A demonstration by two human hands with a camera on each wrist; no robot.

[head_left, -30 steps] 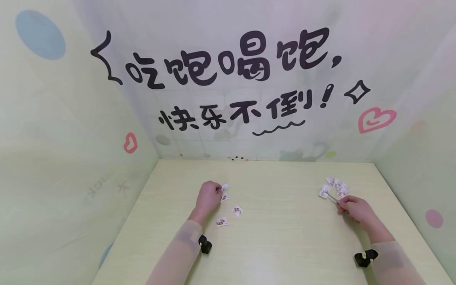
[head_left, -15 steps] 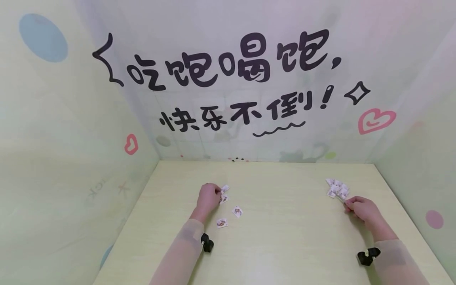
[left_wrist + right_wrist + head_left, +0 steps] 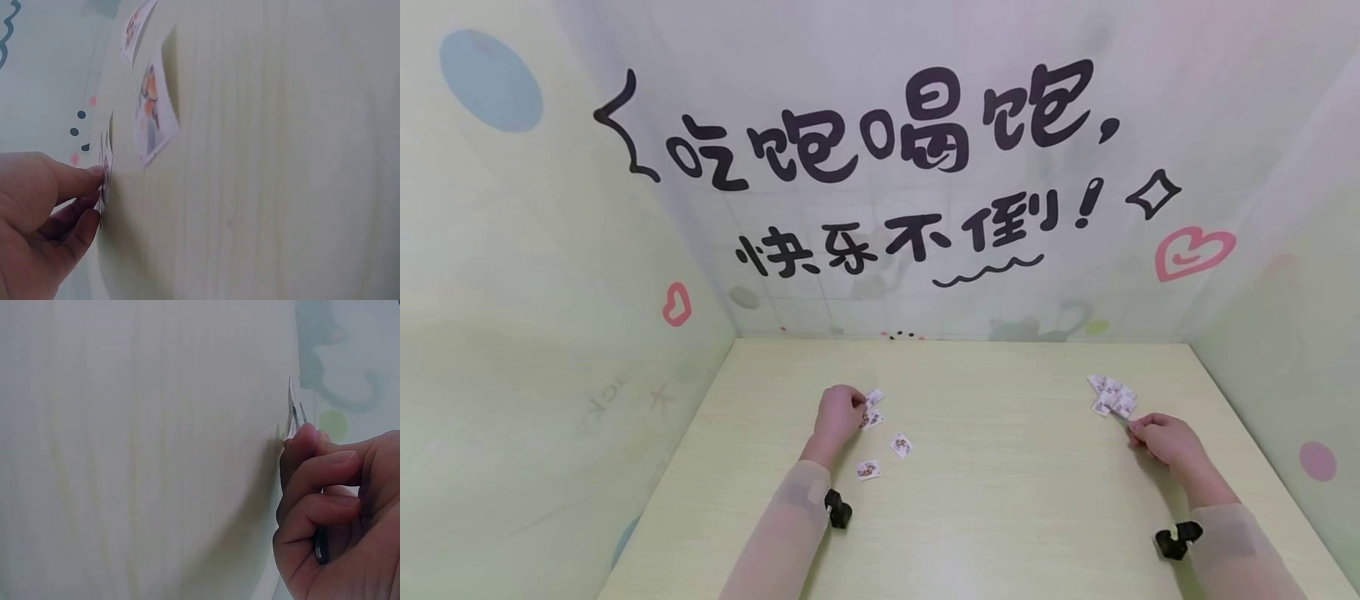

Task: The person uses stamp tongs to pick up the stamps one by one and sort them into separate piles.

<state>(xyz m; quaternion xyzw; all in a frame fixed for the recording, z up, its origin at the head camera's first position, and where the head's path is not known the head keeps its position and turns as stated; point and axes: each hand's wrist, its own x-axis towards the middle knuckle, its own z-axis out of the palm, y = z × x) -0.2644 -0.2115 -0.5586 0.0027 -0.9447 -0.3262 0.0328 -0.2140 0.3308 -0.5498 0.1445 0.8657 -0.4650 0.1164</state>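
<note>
At the left of the table, my left hand pinches a small picture stamp between thumb and fingers. The head view shows a stamp beside these fingertips, and two loose stamps lie nearer me. My right hand grips a pair of tweezers at the table's right. Their tips reach a stamp at the near left of an overlapping cluster of stamps. In the right wrist view the curled fingers wrap the tweezers, whose two thin prongs stick out beyond the thumb.
The pale wooden table runs back to a printed wall, with side walls left and right. A black wrist mount sits on the left sleeve and another black mount on the right one.
My right hand has moved slightly right, carrying a stamp by the tweezers from the cluster's left side up against it. My left hand has stayed almost in place.
</note>
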